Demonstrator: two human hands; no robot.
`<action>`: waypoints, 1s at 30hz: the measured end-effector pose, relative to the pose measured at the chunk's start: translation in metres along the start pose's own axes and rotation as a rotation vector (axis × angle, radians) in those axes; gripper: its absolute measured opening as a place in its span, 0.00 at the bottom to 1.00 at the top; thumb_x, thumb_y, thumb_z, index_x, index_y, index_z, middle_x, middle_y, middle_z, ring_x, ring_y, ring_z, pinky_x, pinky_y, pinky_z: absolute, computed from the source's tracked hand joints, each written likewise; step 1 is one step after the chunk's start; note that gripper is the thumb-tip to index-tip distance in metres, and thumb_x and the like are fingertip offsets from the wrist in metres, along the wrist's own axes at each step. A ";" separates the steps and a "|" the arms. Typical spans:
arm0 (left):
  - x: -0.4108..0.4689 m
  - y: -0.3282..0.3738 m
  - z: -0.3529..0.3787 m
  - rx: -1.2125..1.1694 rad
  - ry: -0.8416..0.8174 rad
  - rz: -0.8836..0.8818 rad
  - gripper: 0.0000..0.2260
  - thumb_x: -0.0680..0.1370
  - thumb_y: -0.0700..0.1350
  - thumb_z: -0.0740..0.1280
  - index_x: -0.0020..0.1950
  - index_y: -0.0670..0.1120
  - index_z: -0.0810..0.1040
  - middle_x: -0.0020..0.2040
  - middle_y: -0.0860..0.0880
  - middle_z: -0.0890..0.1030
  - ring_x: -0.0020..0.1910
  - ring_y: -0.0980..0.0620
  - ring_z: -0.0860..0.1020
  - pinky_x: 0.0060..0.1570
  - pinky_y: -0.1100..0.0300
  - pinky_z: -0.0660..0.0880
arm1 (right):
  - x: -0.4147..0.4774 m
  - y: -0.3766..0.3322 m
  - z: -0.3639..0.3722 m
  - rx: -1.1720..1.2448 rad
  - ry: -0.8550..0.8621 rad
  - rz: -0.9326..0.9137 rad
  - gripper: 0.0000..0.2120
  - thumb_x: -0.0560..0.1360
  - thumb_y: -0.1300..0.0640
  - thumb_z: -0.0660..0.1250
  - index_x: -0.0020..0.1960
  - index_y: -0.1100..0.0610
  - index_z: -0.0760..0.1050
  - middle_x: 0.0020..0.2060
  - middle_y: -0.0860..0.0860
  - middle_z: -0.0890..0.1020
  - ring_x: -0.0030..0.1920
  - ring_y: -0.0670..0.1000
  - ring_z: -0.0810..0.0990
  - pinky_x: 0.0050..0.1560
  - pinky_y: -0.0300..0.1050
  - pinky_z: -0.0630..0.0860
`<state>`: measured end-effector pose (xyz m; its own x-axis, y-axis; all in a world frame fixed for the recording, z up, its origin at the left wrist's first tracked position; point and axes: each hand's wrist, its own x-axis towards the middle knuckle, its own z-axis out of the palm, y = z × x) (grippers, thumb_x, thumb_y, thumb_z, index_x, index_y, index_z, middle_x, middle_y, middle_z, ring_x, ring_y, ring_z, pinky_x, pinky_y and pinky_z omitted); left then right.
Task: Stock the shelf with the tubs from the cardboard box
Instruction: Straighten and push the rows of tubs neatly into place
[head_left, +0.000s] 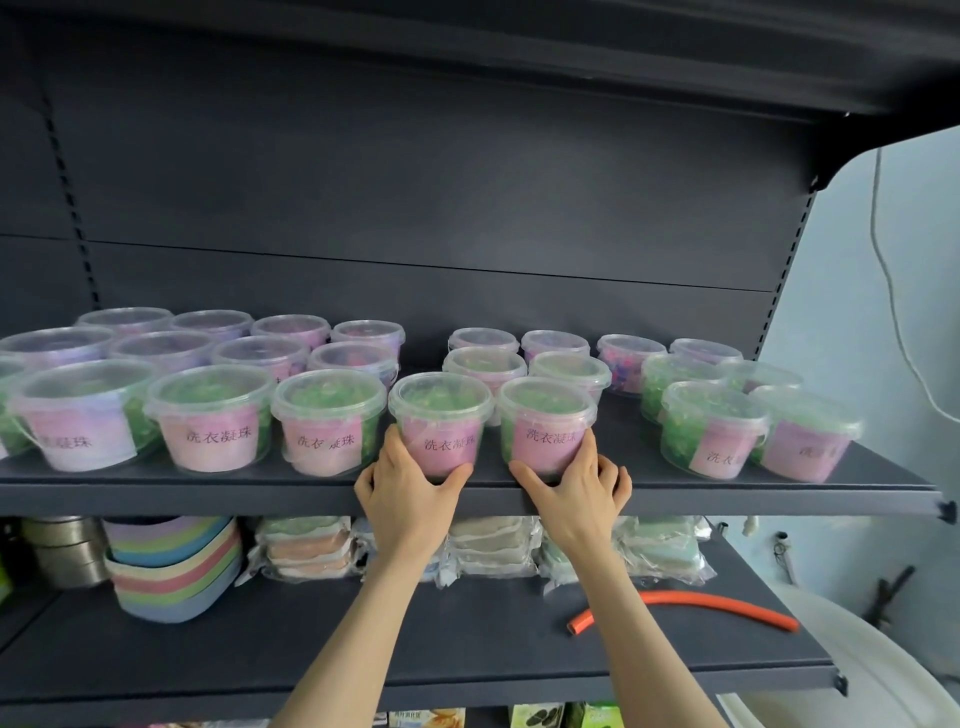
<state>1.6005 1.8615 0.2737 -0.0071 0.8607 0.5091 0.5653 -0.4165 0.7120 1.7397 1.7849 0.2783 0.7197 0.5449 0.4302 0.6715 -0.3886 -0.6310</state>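
Observation:
Several clear plastic tubs with pink labels and green or purple beads stand in rows on the dark upper shelf (208, 488). My left hand (410, 483) grips the base of one green-bead tub (441, 415) at the shelf's front edge. My right hand (576, 483) grips the neighbouring green-bead tub (545, 421) just to the right. Both tubs rest upright on the shelf, side by side. The cardboard box is out of view.
A gap in the tub rows lies behind the two held tubs. On the lower shelf (363, 649) sit stacked coloured bowls (171, 566), metal tins (67, 551), wrapped packs (311, 551) and an orange hose (685, 608). A white cable (883, 260) hangs at the right.

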 end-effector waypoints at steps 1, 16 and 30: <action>0.000 0.000 0.000 -0.006 -0.003 -0.004 0.41 0.67 0.57 0.74 0.71 0.40 0.61 0.65 0.44 0.74 0.63 0.46 0.72 0.65 0.54 0.54 | 0.000 0.000 0.000 0.002 0.002 -0.003 0.49 0.67 0.32 0.66 0.76 0.56 0.50 0.67 0.55 0.69 0.70 0.56 0.60 0.72 0.52 0.43; -0.001 0.000 0.001 0.019 -0.043 -0.005 0.42 0.69 0.58 0.72 0.73 0.40 0.58 0.67 0.43 0.72 0.63 0.45 0.71 0.66 0.54 0.53 | -0.004 -0.002 -0.002 0.061 0.034 0.015 0.46 0.67 0.37 0.71 0.73 0.61 0.56 0.68 0.53 0.69 0.70 0.55 0.63 0.73 0.51 0.39; -0.029 -0.018 -0.054 0.169 -0.238 0.268 0.10 0.75 0.47 0.66 0.52 0.43 0.80 0.54 0.46 0.82 0.57 0.44 0.76 0.52 0.52 0.72 | -0.050 -0.008 -0.037 -0.085 -0.117 -0.105 0.15 0.77 0.51 0.63 0.60 0.58 0.75 0.61 0.52 0.77 0.63 0.54 0.72 0.53 0.46 0.71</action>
<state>1.5461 1.8282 0.2722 0.3395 0.7799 0.5259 0.6490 -0.5989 0.4691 1.7052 1.7328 0.2857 0.6230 0.6664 0.4095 0.7577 -0.3840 -0.5277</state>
